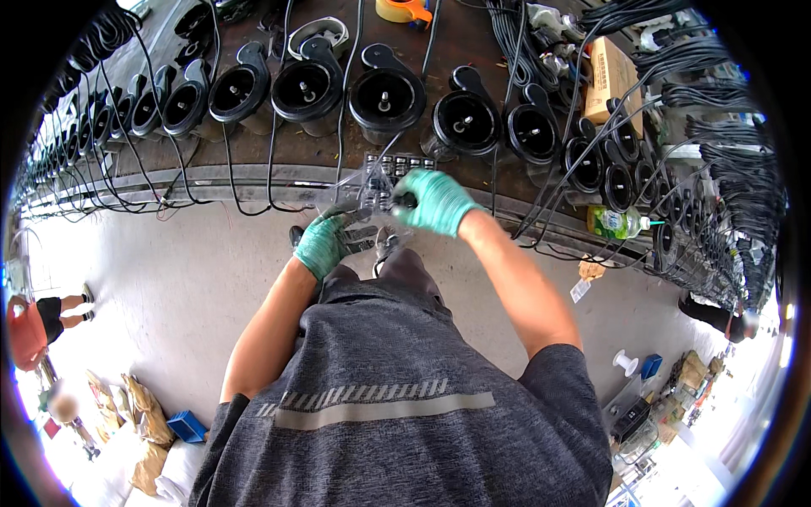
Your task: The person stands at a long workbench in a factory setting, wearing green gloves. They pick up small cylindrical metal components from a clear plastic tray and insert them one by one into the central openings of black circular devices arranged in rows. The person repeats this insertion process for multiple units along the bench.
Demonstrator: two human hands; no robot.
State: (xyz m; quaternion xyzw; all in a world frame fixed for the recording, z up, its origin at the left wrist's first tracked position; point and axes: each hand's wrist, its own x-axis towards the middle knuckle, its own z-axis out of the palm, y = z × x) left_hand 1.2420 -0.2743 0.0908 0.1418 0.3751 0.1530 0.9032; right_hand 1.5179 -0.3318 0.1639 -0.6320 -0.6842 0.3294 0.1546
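In front of my body, at the bench edge, is a clear plastic tray (372, 169) with several small dark parts sitting in its pockets. My left hand (323, 242), in a green glove with dark fingers, grips the near left side of the tray. Over the tray's near right corner is my right hand (435, 203), gloved the same way. Its fingers are closed on a small black round part (409, 200); the exact kind is too small to make out. Beyond the tray stands a black round housing (386, 95) with a metal shaft in its middle.
More black housings (308, 89) line the bench (473, 34) on both sides, their cables hanging over the front edge. An orange tape dispenser (404, 10), a cardboard box (612, 80) and a green-labelled bottle (615, 222) are around. People (38, 329) are at the far left and right.
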